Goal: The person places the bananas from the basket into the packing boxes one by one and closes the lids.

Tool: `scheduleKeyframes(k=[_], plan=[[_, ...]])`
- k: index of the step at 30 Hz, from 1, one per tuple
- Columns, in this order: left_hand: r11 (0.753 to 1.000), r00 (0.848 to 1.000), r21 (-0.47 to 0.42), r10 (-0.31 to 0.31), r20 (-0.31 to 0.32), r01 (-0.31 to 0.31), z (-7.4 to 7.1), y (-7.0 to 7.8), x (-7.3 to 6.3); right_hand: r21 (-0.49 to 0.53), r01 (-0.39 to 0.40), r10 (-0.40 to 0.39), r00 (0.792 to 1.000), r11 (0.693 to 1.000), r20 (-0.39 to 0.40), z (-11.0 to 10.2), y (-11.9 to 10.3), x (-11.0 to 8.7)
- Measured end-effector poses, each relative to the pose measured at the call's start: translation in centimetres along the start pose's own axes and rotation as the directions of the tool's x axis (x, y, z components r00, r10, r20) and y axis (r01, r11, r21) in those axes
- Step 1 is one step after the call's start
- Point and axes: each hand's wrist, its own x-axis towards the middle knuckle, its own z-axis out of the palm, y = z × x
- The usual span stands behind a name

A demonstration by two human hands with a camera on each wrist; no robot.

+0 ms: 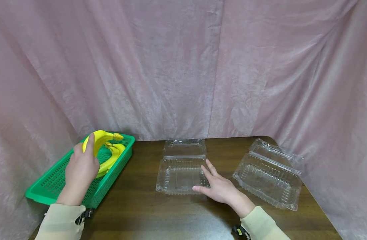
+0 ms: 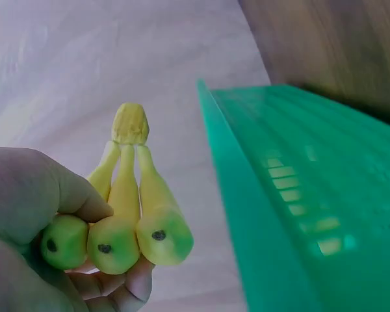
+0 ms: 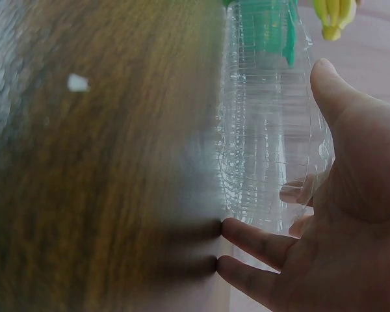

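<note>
My left hand (image 1: 81,166) grips a bunch of yellow bananas (image 1: 100,138) above the green basket (image 1: 93,196). The left wrist view shows three greenish banana tips (image 2: 114,244), with thumb and fingers around them and the stem pointing away. Another bunch of bananas (image 1: 112,160) lies inside the basket. Spread wide, my right hand (image 1: 222,186) is at the right side of a clear plastic clamshell box (image 1: 177,181) with its lid folded back. In the right wrist view, two fingertips (image 3: 231,227) are right at the table surface beside the box wall (image 3: 253,143).
A second clear clamshell box (image 1: 267,180), also with its lid back, sits at an angle on the right of the brown wooden table (image 1: 159,216). Pink curtains (image 1: 183,66) hang behind the table and along its sides.
</note>
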Motion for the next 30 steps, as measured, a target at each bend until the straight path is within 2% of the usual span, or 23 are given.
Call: scheduleKeyframes(k=[5, 9, 16, 22, 30], plan=[[0.999, 0.998, -0.005, 0.041, -0.042, -0.042, 0.1, 1.9, 0.3, 0.005, -0.008, 0.008, 1.000, 1.000, -0.005, -0.1, 0.0, 0.0], [0.999, 0.995, -0.006, 0.054, -0.081, -0.054, 0.6, 2.9, 0.3, 0.005, 0.004, -0.004, 1.000, 1.000, -0.002, 0.0, 0.0, 0.2], [0.992, 0.979, -0.006, 0.126, -0.158, -0.129, 2.2, 4.9, 0.5, -0.010, -0.001, 0.001, 1.000, 1.000, -0.005, 0.1, 0.0, 0.3], [0.986, 0.969, -0.012, 0.163, -0.184, -0.168, 2.8, 6.7, 0.6, -0.008, -0.001, 0.001, 1.000, 1.000, -0.010, 0.0, 0.1, 0.2], [0.982, 0.969, -0.032, 0.178, -0.170, -0.186, 3.9, 8.7, 0.4, -0.022, -0.001, 0.001, 1.000, 1.000, -0.009, 0.1, 0.1, 0.2]])
